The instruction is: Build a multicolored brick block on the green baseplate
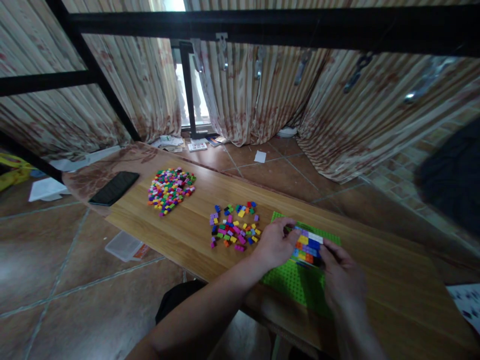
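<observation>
A block of joined toy bricks (308, 246) in white, blue, purple, yellow, orange and red sits over the green studded baseplate (290, 284). My left hand (275, 242) grips its left side, thumb and fingers closed against the edge. On the opposite side my right hand (343, 272) pinches the block's right edge. Whether the block is pressed onto the plate or held just above it I cannot tell. Left of the plate lies a loose scatter of bricks (234, 229) in many colours.
Farther left on the wooden table (202, 200) is a dense heap of small bricks (170, 190). A dark phone-like slab (114, 188) lies past the table's left end. A clear plastic box (125, 246) is on the tiled floor. Black metal bars (240, 25) with hanging clips cross above.
</observation>
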The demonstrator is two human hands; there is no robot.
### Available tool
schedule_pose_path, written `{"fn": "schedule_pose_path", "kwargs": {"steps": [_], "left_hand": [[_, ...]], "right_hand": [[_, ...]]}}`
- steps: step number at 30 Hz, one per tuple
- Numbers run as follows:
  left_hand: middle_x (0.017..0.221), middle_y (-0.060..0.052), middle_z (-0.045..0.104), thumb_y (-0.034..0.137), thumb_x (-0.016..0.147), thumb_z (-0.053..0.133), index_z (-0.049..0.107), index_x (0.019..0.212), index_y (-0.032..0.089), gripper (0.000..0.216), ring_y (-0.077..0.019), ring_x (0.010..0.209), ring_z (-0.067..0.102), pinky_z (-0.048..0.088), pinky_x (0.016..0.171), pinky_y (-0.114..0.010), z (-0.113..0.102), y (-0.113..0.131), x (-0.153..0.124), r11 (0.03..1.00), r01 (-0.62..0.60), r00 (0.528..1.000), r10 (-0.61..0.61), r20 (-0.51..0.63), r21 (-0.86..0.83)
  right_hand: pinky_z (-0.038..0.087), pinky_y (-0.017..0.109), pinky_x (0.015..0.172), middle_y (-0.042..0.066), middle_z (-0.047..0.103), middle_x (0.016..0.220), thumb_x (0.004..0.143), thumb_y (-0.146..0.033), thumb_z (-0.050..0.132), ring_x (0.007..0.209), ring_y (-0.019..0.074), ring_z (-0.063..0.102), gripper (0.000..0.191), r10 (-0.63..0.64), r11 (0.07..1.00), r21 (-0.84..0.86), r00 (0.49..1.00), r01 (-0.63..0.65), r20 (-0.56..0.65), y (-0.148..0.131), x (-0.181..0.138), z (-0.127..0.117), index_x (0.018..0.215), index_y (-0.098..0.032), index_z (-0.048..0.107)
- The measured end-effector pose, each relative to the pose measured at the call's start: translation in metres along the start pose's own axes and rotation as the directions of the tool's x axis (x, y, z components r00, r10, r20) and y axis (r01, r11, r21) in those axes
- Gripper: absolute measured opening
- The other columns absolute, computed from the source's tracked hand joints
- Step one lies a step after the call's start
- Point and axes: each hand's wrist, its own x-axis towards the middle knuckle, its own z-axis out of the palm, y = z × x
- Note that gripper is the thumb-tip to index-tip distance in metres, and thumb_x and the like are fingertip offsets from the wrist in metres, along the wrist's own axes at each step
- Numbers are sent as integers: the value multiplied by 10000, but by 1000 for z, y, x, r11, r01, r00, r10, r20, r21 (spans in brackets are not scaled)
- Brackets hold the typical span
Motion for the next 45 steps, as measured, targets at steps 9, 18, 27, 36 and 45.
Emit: {"fn": "schedule_pose_path", "kwargs": {"steps": [9, 18, 27, 36, 45], "left_hand": [[955, -80, 705, 289, 887, 495, 668, 1028, 148, 264, -176, 837, 645, 520, 787, -288, -10, 5, 1, 997, -30, 994, 22, -110, -73], [798, -20, 665, 316, 767, 628, 664, 845, 133, 203, -64, 595, 519, 428, 614, -195, -93, 11, 21, 833, -71, 867, -221, -447, -549], [766, -27, 667, 267, 667, 695, 659, 840, 119, 230, -55, 583, 522, 430, 619, -193, -118, 18, 10, 660, -20, 860, -372, -350, -751], [771, -22, 664, 240, 638, 740, 665, 832, 124, 239, -59, 609, 544, 427, 627, -191, -115, 19, 6, 649, 41, 909, -340, -241, -760], [728, -24, 669, 279, 588, 776, 692, 784, 124, 264, -65, 591, 536, 418, 576, -178, -102, 23, 5, 742, 77, 930, -293, -219, -666]], "right_hand": [[505, 412, 822, 77, 704, 979, 743, -415, 673, 845, 219, 644, 361, -188, 971, -164, 978, 172, -88, -9, -2, -4, 1018, -185, 714], [510, 337, 863, 60, 686, 992, 905, -240, 557, 933, 189, 651, 184, -685, 598, -211, 630, 773, 366, -32, -67, 30, 1024, -225, 697], [543, 347, 845, 82, 663, 1055, 939, -248, 507, 963, 206, 644, 235, -566, 545, -133, 481, 828, 670, -2, -85, 75, 1111, -223, 665], [547, 378, 801, 77, 684, 926, 940, -184, 467, 892, 227, 633, 237, -557, 471, -178, 448, 864, 699, 2, -90, 92, 1001, -229, 692], [534, 313, 766, 62, 686, 944, 920, -216, 519, 855, 179, 650, 285, -618, 649, -154, 635, 745, 465, -27, -78, 51, 1182, -209, 629]]}}
